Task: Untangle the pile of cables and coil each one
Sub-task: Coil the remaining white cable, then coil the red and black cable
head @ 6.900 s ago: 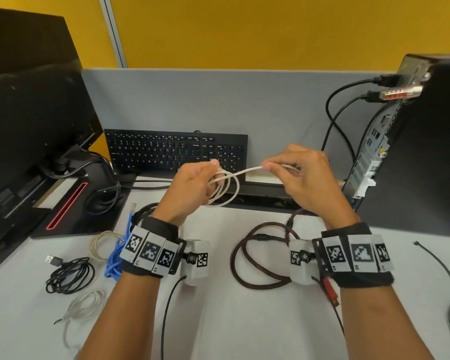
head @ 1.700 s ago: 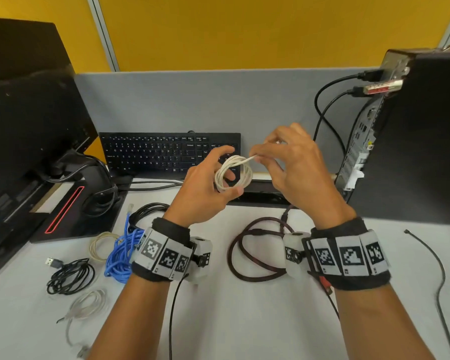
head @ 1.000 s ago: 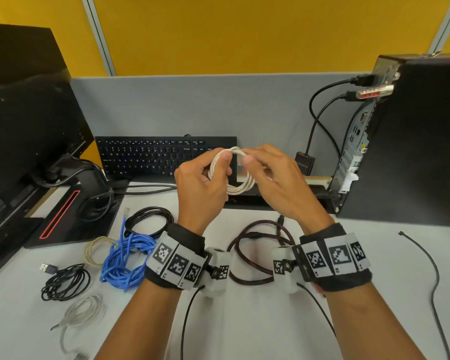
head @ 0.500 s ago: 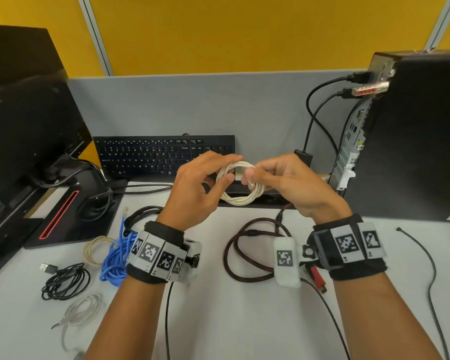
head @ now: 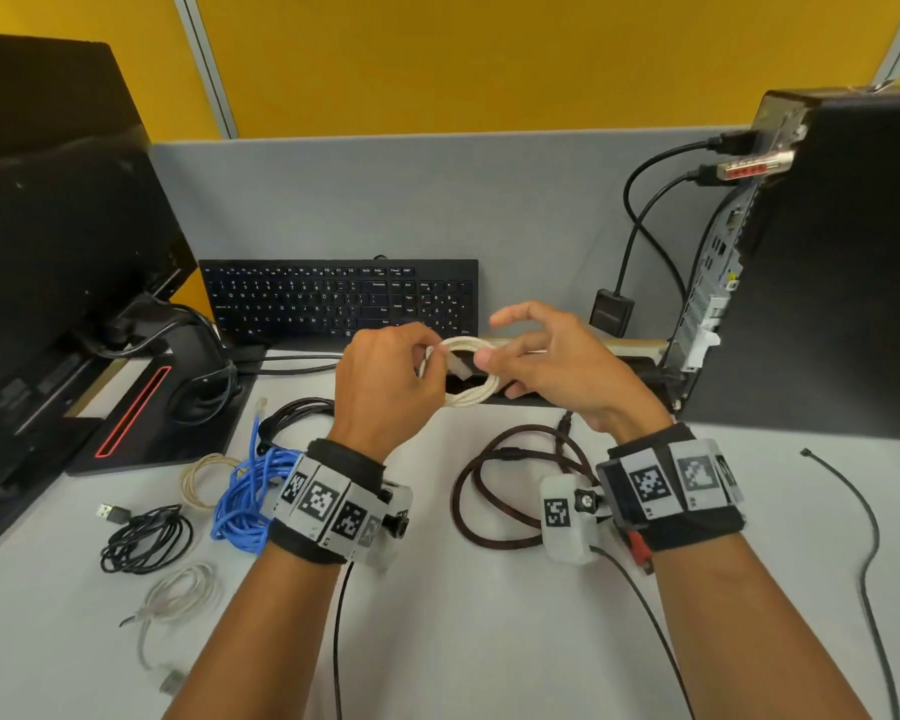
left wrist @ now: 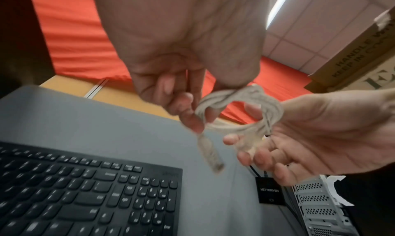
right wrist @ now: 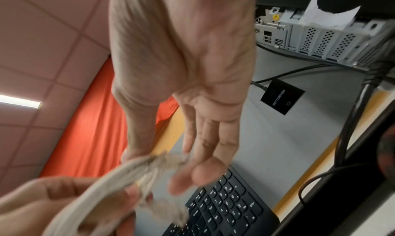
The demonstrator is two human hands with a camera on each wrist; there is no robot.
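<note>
The white cable [head: 470, 394], wound into a small coil, was held in the air above the back middle of the desk [head: 463, 615], just in front of the keyboard [head: 333, 298]. The left hand [head: 385, 387] pinched the coil's left side; the right hand [head: 557, 366] pinched its right side with thumb and a finger, the other fingers spread loose. A short plug end hung free through the loop. The step in hand looked like securing that tail. Next, it probably needed tucking round the turns, then laying beside the finished coils at the desk's left edge, near the blue cable [head: 248, 491]. The reddish-brown cable [head: 489, 491] lay loosely looped below, seemingly waiting.
</note>
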